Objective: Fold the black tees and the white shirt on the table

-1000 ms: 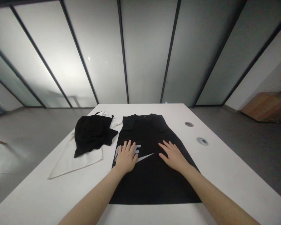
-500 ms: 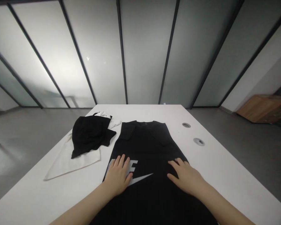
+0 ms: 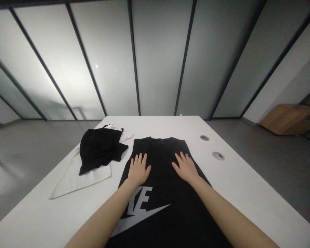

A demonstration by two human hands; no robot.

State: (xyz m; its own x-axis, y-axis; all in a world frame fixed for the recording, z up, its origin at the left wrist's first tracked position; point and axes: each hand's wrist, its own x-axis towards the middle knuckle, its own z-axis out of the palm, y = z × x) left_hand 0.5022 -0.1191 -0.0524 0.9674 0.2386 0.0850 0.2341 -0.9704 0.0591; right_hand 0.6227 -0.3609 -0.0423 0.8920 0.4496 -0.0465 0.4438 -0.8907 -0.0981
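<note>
A black T-shirt [image 3: 161,175] with a large grey printed logo lies spread on the white table, its neckline at the far end and its sleeves folded in. My left hand [image 3: 139,171] rests flat on the shirt's upper left part, fingers spread. On the upper right part lies my right hand [image 3: 186,168], also flat with fingers apart. Neither hand grips the cloth. My forearms cover parts of the shirt's sides, and its near end runs out of view.
Left of the shirt, a heap of black cloth [image 3: 99,150] sits on white cloth [image 3: 80,184]. Two round grommets [image 3: 218,156] are set into the white table [image 3: 248,206] on the right. Frosted glass panels [image 3: 160,62] stand behind, and a wooden cabinet [image 3: 286,120] is at the far right.
Both hands have slid forward over the shirt toward its neckline, uncovering more of the logo. The shirt's neckline has shifted slightly toward me.
</note>
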